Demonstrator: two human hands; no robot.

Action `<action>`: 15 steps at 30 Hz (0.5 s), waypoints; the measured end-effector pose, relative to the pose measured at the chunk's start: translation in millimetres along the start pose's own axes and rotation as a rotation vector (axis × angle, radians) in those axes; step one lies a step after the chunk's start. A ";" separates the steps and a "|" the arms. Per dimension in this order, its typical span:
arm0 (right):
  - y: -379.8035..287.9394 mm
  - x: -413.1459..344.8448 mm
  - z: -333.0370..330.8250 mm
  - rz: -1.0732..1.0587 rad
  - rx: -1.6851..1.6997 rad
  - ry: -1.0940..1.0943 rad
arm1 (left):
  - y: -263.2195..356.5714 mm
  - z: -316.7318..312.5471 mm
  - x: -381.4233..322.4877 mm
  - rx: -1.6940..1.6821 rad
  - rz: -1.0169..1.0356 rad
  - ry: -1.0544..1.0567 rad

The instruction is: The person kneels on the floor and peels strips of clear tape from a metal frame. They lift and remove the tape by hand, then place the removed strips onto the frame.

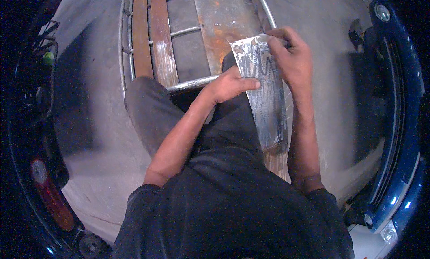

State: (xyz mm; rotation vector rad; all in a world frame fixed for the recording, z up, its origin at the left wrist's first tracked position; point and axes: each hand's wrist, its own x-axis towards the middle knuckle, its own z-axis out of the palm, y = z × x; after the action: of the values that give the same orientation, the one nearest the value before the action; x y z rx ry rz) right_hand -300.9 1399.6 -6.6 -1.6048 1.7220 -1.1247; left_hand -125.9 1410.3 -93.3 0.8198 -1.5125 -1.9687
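Note:
A long flat board (267,101) lies lengthwise over my right thigh. Its upper face is silvery grey with dark streaks, white patches mark the far end, and bare brown shows near my body. My left hand (231,85) grips the board's left edge, thumb on top and fingers hidden beneath. At the far right corner is my right hand (292,57), slightly blurred, its bent fingertips touching the end. Whether they pinch a thin piece there is unclear.
Before my knees lies a metal tube frame (193,83) bearing brown slats (140,34) and a wide rust-stained panel (225,20). A blue vehicle (408,91) stands at the right; a vehicle's tail lamp (52,195) shows at the left. Concrete floor (322,131) surrounds me.

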 end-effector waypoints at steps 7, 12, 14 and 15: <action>7.3 6.2 12.3 -0.036 -0.040 -0.055 | -4.8 1.1 0.5 -0.068 0.004 -0.016; 1.4 7.1 13.7 0.001 -0.087 -0.077 | -2.0 -1.3 -1.4 -0.034 0.021 -0.022; 5.1 9.1 14.2 0.000 -0.087 -0.087 | -2.1 -1.2 -1.4 -0.021 0.030 -0.019; 6.4 10.0 14.0 -0.002 -0.087 -0.093 | -2.3 -1.4 -0.9 -0.013 0.036 -0.016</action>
State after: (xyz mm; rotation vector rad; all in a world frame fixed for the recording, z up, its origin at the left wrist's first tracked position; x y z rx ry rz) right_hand -294.3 1386.4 -17.6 -1.6839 1.7304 -0.9718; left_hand -124.3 1410.6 -95.6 0.7677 -1.5117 -1.9619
